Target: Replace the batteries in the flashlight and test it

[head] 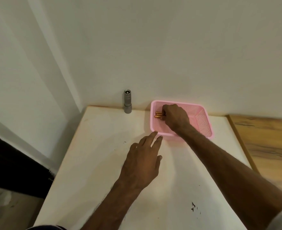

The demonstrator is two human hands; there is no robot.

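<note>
A small silver flashlight (127, 102) stands upright at the back edge of the white table, against the wall. To its right sits a pink mesh basket (203, 120). My right hand (176, 117) reaches into the basket, its fingers closed around gold-coloured batteries (158, 114) at the basket's left side. My left hand (142, 161) lies flat with fingers spread, the fingertips touching the basket's near left corner. It holds nothing.
The white table top (103, 163) has a few dark scuffs near its front right. A wood-grain surface (266, 140) adjoins it on the right. The wall runs right behind the flashlight and basket. A dark gap lies left of the table.
</note>
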